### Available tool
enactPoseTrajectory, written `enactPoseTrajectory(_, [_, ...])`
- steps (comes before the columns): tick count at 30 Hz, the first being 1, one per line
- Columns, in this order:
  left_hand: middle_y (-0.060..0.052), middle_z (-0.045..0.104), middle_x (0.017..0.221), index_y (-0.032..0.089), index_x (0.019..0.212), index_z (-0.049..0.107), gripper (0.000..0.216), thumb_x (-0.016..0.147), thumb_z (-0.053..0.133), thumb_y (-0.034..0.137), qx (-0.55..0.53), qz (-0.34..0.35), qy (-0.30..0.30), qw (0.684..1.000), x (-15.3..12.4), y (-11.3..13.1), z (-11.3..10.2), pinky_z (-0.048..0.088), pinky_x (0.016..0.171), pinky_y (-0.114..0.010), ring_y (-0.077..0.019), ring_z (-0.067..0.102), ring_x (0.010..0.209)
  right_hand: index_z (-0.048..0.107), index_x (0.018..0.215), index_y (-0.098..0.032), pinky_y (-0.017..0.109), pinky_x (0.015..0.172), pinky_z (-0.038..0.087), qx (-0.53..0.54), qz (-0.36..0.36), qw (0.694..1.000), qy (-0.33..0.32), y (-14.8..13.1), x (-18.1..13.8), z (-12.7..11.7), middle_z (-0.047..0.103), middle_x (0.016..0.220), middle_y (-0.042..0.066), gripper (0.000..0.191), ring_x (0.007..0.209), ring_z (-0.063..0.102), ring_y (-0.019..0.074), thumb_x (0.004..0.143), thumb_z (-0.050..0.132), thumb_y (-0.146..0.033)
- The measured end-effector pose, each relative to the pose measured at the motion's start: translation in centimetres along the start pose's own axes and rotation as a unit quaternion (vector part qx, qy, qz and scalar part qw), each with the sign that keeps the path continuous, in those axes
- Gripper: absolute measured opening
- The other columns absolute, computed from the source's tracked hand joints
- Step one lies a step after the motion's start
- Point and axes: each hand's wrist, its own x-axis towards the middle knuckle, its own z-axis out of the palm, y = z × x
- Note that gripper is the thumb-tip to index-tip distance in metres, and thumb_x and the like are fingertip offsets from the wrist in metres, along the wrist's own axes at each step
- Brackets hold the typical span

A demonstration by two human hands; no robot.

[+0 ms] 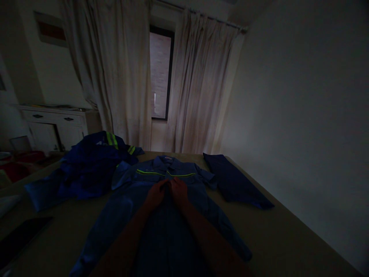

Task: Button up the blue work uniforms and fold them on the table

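1. shirt [170,215]: lies flat on the bed [288,238], front up, collar away from the person, sleeves spread to both sides. laid out this way, the front closure runs straight down the middle, directly under both hands and within equal reach of each.

2. stripe [165,174]: a bright yellow-green band across the chest, just beyond the fingertips. it marks the upper part of the shirt in the dim light.

3. left hand [155,194]: rests palm down on the centre line of the shirt, below the stripe. fingers are curled inward toward the right hand. the tips are lost in shadow; it cannot be told whether they pinch the cloth or only press on it.

4. right hand [179,191]: mirrors the left, touching it at the fingertips over the same centre line. fingers are bent, not spread. grip on the cloth cannot be told either.

5. both forearms lie over the lower shirt, which holds the fabric flat while the hands meet at the middle.

6. surroundings:
- pile [86,169] of blue garments, crumpled, beside the shirt's left sleeve, kept off the shirt's front.
- folded cloth [233,179], dark, near the right sleeve, apart from the hands.
- dark flat slab [23,234] at the near left corner.
- curtains [123,77] part over a window [160,73]; a dresser [54,127] stands at the left wall.
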Motion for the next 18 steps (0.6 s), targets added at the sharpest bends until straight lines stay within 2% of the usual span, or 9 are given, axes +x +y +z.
enactPoseTrajectory(5, [-0.007, 0.071, 0.132, 0.018, 0.129, 0.069, 0.053, 0.08, 0.05, 0.011, -0.001, -0.004, -0.006, 1.0, 0.1, 0.4, -0.1, 0.045, 0.113, -0.043, -0.0261, 0.065, 0.124, 0.072, 0.094, -0.022, 0.033, 0.082, 0.049, -0.021, -0.002, 1.0, -0.018, 0.0, 0.1, 0.3, 0.071, 0.098, 0.007, 0.033, 0.091, 0.065, 0.0222, 0.107, 0.044, -0.033])
enactPoseTrajectory(13, [-0.006, 0.071, 0.132, 0.017, 0.129, 0.068, 0.047, 0.085, 0.05, 0.018, -0.002, -0.025, -0.002, 1.0, 0.0, 1.4, -0.6, 0.045, 0.113, -0.038, -0.0224, 0.065, 0.124, 0.07, 0.097, -0.02, 0.033, 0.084, 0.048, -0.029, 0.004, 1.0, -0.001, -0.3, -0.1, 0.4, 0.07, 0.1, 0.008, 0.027, 0.093, 0.065, 0.0222, 0.105, 0.046, -0.03])
enactPoseTrajectory(18, [-0.004, 0.072, 0.129, 0.024, 0.126, 0.07, 0.044, 0.084, 0.056, 0.018, 0.006, -0.04, 0.009, 0.999, -0.3, 1.8, -0.8, 0.048, 0.109, -0.037, -0.0243, 0.065, 0.123, 0.068, 0.095, -0.02, 0.031, 0.084, 0.047, -0.034, -0.004, 0.999, 0.001, -0.4, -0.2, 0.5, 0.07, 0.099, 0.007, 0.024, 0.091, 0.065, 0.0212, 0.104, 0.047, -0.028])
